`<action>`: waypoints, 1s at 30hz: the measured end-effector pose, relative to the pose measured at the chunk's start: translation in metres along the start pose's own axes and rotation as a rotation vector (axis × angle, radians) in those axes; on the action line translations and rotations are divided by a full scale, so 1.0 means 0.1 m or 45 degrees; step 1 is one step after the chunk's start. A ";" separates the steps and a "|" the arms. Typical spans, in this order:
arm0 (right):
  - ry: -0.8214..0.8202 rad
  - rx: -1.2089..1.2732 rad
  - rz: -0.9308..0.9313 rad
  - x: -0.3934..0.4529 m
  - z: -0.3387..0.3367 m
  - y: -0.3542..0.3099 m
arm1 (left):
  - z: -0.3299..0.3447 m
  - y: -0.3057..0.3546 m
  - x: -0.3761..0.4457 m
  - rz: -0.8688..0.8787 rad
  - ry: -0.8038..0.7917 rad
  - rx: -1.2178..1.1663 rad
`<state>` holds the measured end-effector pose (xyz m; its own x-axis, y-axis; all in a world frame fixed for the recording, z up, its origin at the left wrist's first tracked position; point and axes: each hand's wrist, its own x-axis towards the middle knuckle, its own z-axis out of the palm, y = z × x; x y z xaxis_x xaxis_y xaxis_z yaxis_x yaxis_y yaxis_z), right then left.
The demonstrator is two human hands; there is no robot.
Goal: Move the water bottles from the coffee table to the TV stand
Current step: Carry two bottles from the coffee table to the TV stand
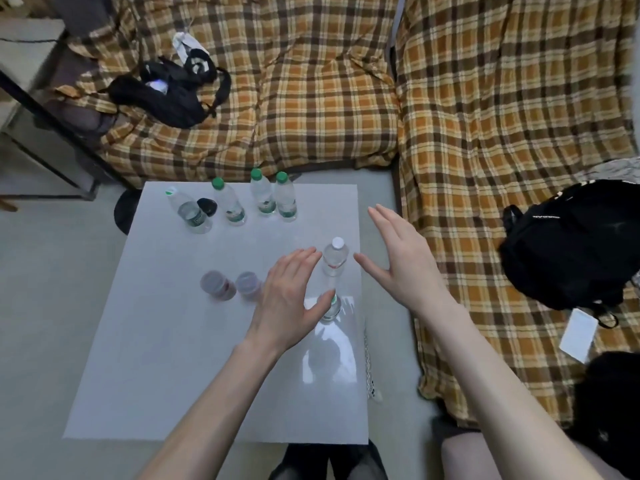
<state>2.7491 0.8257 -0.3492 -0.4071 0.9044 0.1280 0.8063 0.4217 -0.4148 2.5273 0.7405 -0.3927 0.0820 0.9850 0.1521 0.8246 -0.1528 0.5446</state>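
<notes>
A clear water bottle with a white cap (334, 259) stands upright near the right side of the white coffee table (173, 358). My left hand (289, 299) is spread just left of it, thumb close to its base. To the bottle's right is my right hand (398, 261), fingers apart and not touching. Both hands hold nothing. Three green-capped bottles (229, 202) (263, 194) (286, 199) stand in a row at the table's far edge. Another bottle (188, 211) stands further left. Two bottles with reddish labels (218, 285) (248, 284) stand mid-table. No TV stand is visible.
A small black object (207, 206) lies beside the far-left bottle. Plaid-covered sofas (311, 81) wrap around the far and right sides. A black bag (173, 88) lies on the far sofa, a black backpack (571, 244) on the right one. A shelf frame (41, 109) stands left.
</notes>
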 end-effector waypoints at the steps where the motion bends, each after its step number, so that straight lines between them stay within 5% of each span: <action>1: -0.036 0.006 0.000 0.05 0.10 0.05 | 0.10 -0.03 0.03 -0.028 -0.027 -0.008; 18: -0.683 -0.294 -0.049 0.78 1.44 0.59 | 1.25 -0.47 0.16 -0.462 -0.443 -0.012; 30: -0.576 -0.091 0.085 0.62 1.54 0.72 | 1.34 -0.45 0.18 -0.522 -0.427 -0.133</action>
<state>2.7161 0.9019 -0.5105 -0.4869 0.8168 -0.3096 0.8583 0.3815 -0.3432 2.5665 0.7755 -0.5255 -0.0469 0.9346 -0.3527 0.7678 0.2596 0.5857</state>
